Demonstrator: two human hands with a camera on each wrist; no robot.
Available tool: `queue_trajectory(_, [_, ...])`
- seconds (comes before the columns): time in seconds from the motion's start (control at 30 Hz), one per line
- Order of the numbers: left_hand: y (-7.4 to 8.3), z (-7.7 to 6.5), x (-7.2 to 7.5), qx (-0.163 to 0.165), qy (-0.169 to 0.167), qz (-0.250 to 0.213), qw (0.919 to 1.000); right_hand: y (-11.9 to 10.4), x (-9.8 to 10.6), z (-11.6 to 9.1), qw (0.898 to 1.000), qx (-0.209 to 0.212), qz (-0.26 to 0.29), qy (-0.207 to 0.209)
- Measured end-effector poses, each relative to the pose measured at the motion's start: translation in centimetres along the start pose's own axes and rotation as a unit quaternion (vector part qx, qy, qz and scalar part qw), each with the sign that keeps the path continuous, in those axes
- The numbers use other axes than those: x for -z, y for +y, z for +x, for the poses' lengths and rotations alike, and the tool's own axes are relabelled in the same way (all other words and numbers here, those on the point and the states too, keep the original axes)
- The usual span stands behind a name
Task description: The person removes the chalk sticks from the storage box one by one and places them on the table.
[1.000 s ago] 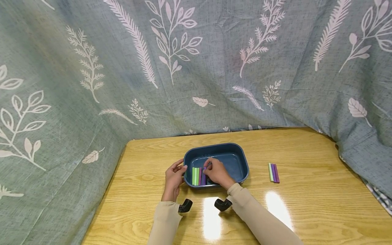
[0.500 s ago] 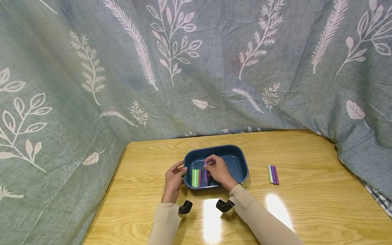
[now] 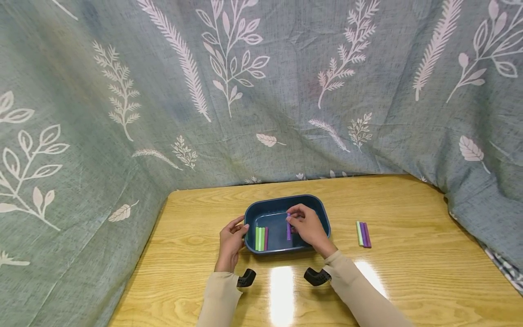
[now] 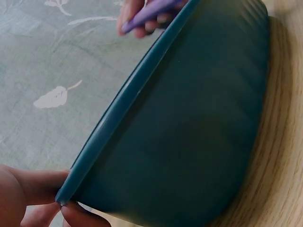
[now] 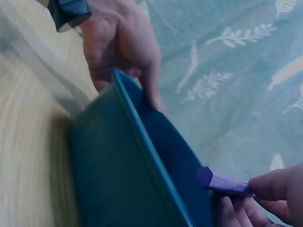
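Note:
Inside the blue plastic tub (image 3: pixel 276 222) my right hand (image 3: pixel 311 228) pinches a purple chalk stick (image 3: pixel 288 232) between thumb and fingers. The stick's far end points out over the tub's rim in the right wrist view. My left hand (image 3: pixel 231 240) holds the tub's left end, thumb over the rim and fingers on the outer wall; the left wrist view shows digits on both sides of the rim (image 4: pixel 124 106). Green chalk sticks (image 3: pixel 260 239) and a magenta chalk stick (image 3: pixel 266 239) lie side by side at the tub's left end.
On the wooden table (image 3: pixel 196 218), right of the tub, a pale green chalk stick (image 3: pixel 359 234), a purple one (image 3: pixel 363 235) and a dark purple one (image 3: pixel 367 235) lie together. A patterned grey-green curtain (image 3: pixel 245 150) hangs behind and at the sides.
My right hand has lifted the purple stick away from the row at the tub's left end and carried it rightward. My left hand has stayed on the tub.

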State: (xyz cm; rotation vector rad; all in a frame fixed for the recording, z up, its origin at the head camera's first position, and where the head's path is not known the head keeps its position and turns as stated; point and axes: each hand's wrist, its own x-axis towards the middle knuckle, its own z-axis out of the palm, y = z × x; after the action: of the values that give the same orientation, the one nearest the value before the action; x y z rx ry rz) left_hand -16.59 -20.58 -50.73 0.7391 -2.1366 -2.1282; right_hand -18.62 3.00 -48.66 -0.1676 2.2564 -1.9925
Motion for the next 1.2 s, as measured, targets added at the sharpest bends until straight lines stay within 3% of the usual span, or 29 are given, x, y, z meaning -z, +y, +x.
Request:
queue_trajectory(0.43, [0.0,0.0,-0.1,-0.005,-0.001,0.000,1.0000,-0.2,6.1,-1.3,1.000,-0.011,-0.009,0.008])
queue_trajectory(0.8, [-0.2,-0.1,0.1,-0.008,-0.005,-0.006,0.9999,0.7,10.0,-2.4,0.999,-0.019,-0.002,0.027])
queue_trajectory(1.2, [-0.1,-0.2,0.1,-0.006,-0.006,-0.009,0.9999,2.5,14.5,-4.0,0.997,-0.030,-0.050,0.050])
